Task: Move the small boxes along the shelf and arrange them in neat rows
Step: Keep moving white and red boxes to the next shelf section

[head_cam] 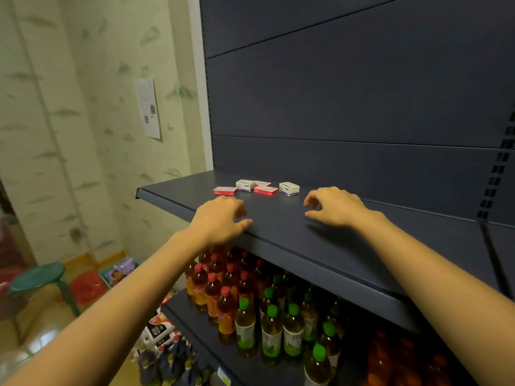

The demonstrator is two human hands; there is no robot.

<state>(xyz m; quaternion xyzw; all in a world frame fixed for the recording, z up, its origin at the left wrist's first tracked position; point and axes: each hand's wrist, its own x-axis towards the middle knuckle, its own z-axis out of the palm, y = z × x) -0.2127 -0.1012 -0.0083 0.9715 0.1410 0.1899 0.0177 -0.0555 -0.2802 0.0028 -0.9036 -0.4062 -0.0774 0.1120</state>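
Several small boxes lie near the back left of a dark blue shelf point(320, 240). A flat red box point(224, 190) is leftmost, then a white box point(245, 185), another red box point(265, 190) with a third red one partly hidden behind it, and a white box point(289, 188) on the right. My left hand point(220, 221) rests at the shelf's front edge, just in front of the leftmost red box, fingers curled and holding nothing. My right hand point(334, 207) hovers over the shelf to the right of the white box, fingers apart and empty.
The shelf's dark back panel point(348, 107) rises behind the boxes. On the shelf below stand bottles with red caps point(220, 293) and green caps point(271, 330). To the left are a papered wall, a green stool point(39, 277) and a basket on the floor.
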